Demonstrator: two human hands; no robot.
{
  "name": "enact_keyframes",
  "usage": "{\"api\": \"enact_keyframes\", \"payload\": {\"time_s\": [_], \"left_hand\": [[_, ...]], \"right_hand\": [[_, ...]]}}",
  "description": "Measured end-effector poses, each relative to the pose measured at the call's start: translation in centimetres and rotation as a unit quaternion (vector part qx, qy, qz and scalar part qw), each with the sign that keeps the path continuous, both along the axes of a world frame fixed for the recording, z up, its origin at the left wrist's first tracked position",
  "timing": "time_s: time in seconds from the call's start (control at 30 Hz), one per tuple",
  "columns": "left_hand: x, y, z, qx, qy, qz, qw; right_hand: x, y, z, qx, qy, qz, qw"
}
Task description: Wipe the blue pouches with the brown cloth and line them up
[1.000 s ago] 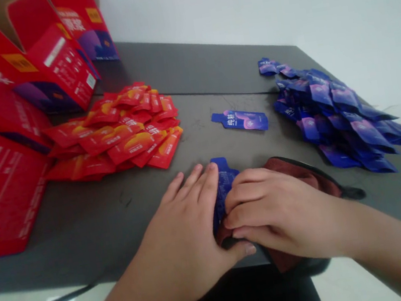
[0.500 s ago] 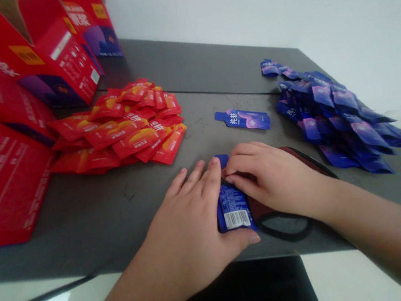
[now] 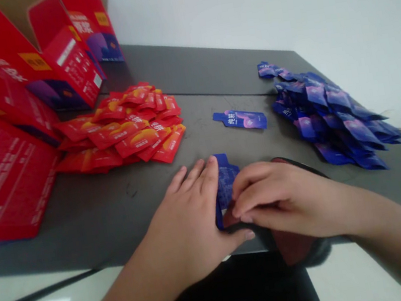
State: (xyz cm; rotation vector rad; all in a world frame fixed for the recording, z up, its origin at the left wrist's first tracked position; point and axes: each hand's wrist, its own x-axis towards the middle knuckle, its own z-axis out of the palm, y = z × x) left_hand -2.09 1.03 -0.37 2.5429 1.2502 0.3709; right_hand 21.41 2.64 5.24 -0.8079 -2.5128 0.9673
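Observation:
A blue sachet point(image 3: 224, 179) lies back side up near the front edge of the dark grey table point(image 3: 100, 211). My left hand point(image 3: 188, 217) holds it from the left, fingers stretched along its edge and thumb under its near end. My right hand point(image 3: 279, 199) is closed on a dark red cloth point(image 3: 294, 252) and presses it onto the sachet's near half. The cloth hangs over the table's front edge and hides the sachet's lower part.
A single blue sachet point(image 3: 241, 119) lies face up at the table's middle. A pile of blue sachets point(image 3: 331, 116) is at the right, a pile of red sachets point(image 3: 126, 131) at the left. Red cartons point(image 3: 0, 170) and an open red box point(image 3: 60, 66) stand far left.
My right hand has drawn the cloth back toward me along the sachet, covering the white label that showed half a second ago. My left hand has stayed in place.

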Motion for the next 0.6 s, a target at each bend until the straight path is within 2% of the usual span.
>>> {"api": "enact_keyframes", "payload": {"time_s": [0.1,0.33,0.6], "left_hand": [[-0.1,-0.1,-0.1,0.001,-0.009,0.001,1.0],[0.0,-0.1,0.0,-0.006,-0.009,0.006,1.0],[0.3,0.1,0.0,-0.004,0.004,0.015,1.0]], "right_hand": [[-0.6,-0.6,-0.1,0.001,-0.035,0.018,0.999],[-0.9,0.1,-1.0,0.045,-0.081,-0.023,0.995],[-1.1,2.3,-1.9,0.121,-0.121,-0.099,0.98]]}}
